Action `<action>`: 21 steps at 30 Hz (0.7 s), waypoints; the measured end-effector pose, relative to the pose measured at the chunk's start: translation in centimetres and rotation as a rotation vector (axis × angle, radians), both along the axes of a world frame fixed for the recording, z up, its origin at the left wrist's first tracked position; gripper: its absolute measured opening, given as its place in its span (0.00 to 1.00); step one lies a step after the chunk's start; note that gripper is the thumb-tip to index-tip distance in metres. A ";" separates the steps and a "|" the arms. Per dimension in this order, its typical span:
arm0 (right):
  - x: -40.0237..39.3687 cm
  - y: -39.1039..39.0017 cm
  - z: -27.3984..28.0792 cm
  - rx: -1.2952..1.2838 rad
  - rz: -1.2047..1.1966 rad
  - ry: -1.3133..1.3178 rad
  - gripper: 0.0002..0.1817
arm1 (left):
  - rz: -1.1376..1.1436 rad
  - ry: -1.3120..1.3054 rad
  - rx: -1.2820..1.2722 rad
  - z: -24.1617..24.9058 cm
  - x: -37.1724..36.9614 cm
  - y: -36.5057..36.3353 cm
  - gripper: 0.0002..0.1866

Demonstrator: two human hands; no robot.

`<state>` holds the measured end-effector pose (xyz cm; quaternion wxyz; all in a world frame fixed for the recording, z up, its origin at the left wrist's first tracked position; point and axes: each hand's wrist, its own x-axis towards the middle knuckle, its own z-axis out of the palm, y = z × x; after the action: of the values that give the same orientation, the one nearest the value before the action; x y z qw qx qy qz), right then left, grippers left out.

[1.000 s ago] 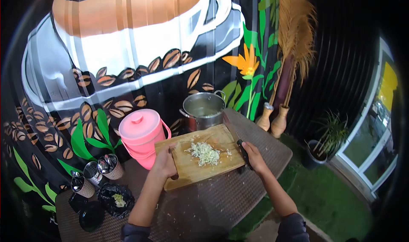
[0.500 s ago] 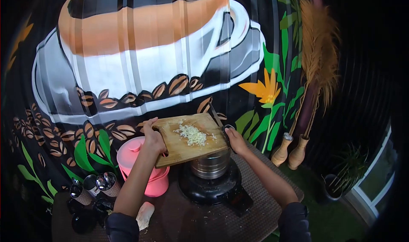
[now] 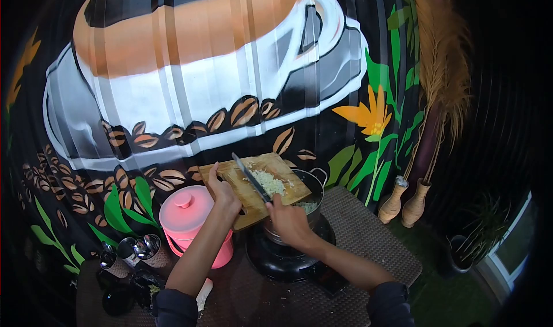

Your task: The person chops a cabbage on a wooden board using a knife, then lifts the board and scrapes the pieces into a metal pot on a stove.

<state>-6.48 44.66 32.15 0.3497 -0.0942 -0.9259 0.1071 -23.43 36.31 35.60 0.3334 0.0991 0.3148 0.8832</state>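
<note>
My left hand (image 3: pixel 224 195) grips the left end of a wooden cutting board (image 3: pixel 245 197), near its handle slot. The board is held over a steel pot (image 3: pixel 315 183) on a black stove (image 3: pixel 276 262). My right hand (image 3: pixel 288 220) is closed round the handle of a knife (image 3: pixel 251 176), whose blade lies across the board just left of the pale chopped pieces (image 3: pixel 268 183). Some chopped bits (image 3: pixel 308 206) show inside the pot, past the board's right edge.
A pink lidded bucket (image 3: pixel 187 212) stands left of the stove. Cups of spoons (image 3: pixel 151 251) are farther left, and a white item (image 3: pixel 204 294) lies by my left forearm. Two woven vases (image 3: pixel 415 203) with dry plumes stand beyond the table (image 3: pixel 368 235).
My right hand has moved left and down from the board's far right edge, bringing the knife across the board. The board has shifted, and more of the pot now shows.
</note>
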 end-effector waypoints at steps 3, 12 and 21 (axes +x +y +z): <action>-1.3 -0.8 -0.8 0.084 0.038 0.045 0.14 | 0.059 0.050 0.026 0.0 0.6 0.3 0.45; -3.5 -1.6 -2.7 0.094 -0.066 0.057 0.13 | 0.123 0.117 0.032 -0.8 2.2 0.6 0.43; -4.2 -1.7 -2.8 -0.074 -0.171 0.023 0.15 | 0.262 0.102 0.036 0.5 4.4 0.3 0.37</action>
<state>-10.71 42.95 29.36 0.3645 -0.1847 -0.9058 0.1122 -19.00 36.60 36.11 0.1969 0.1077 0.3257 0.9184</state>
